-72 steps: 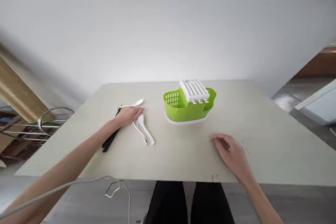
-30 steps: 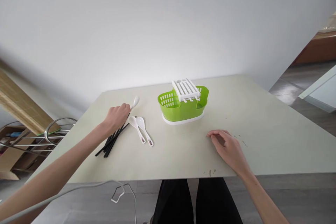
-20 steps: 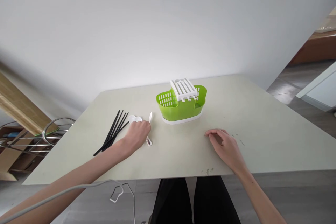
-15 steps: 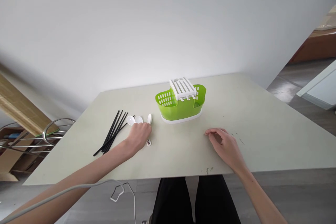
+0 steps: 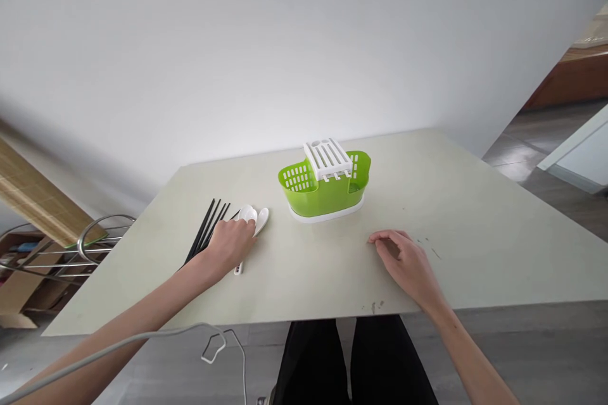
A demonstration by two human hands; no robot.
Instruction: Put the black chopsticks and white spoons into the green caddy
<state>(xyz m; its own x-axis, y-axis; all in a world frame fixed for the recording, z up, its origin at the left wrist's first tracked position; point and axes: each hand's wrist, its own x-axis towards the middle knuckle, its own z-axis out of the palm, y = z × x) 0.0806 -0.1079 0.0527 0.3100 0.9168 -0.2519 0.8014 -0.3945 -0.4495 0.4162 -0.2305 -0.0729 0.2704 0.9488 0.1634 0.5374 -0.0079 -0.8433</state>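
My left hand [image 5: 231, 242] lies over a small group of white spoons [image 5: 261, 220], its fingers closed around them. The spoon bowls show beyond my knuckles, and one handle [image 5: 239, 269] sticks out below the hand; the grip itself is partly hidden. Just left of that hand lie several black chopsticks [image 5: 202, 232], partly covered by my wrist and hand. My right hand [image 5: 406, 266] rests on the table, loosely curved, with a gap between thumb and fingers and nothing in it. Between and beyond my hands stands a green utensil basket [image 5: 316, 204] with a white slotted top [image 5: 329, 159] and white base.
The pale table [image 5: 323, 285] meets a white wall [image 5: 304, 50] at its far side. A grey cable [image 5: 142, 336] crosses over my left forearm. A metal rack [image 5: 80, 253] and a cardboard box [image 5: 19, 291] stand beyond the table's left edge.
My left hand has moved left and slightly toward me, and the spoons are now bunched closer together, their handles swung left. My right hand stays in place.
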